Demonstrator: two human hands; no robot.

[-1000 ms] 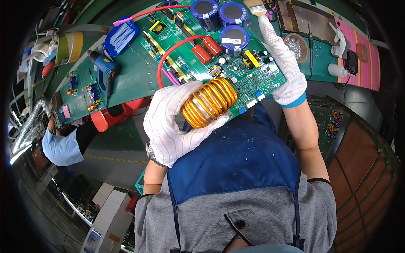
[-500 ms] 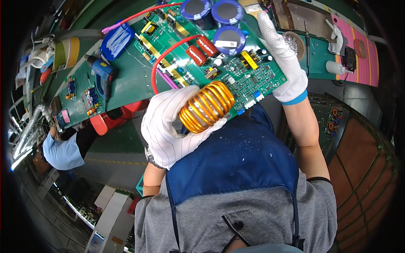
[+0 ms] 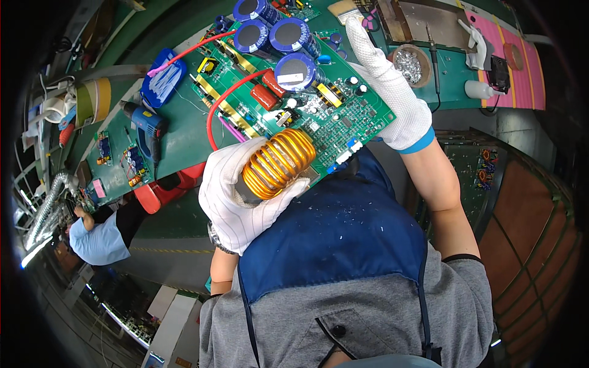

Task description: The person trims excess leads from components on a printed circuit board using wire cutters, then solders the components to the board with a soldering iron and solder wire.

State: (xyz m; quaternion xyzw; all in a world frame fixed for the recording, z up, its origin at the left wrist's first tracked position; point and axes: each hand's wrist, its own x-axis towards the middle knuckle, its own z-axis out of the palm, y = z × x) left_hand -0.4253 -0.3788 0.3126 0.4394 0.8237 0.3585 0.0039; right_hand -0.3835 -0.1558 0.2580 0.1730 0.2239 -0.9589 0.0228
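A large green circuit board is held up tilted in front of me, above the blue apron. My left hand, in a white glove, grips its near left corner, the thumb and fingers curling around a copper-wound coil. My right hand, gloved too, holds the right edge, its thumb side stretched along that edge and the other fingers hidden under the board. Several blue capacitors stand at the far side, near two red-brown components. A red wire arches over the left side.
On the green bench lie a blue heat gun, a blue tray and small boards. To the right are a brush, a bowl of metal bits, a soldering iron and a white bottle. Another person is far left.
The board has shifted left in view, with both hands moving along with it. More of the far capacitors and the brush now show. Both hands keep their hold.
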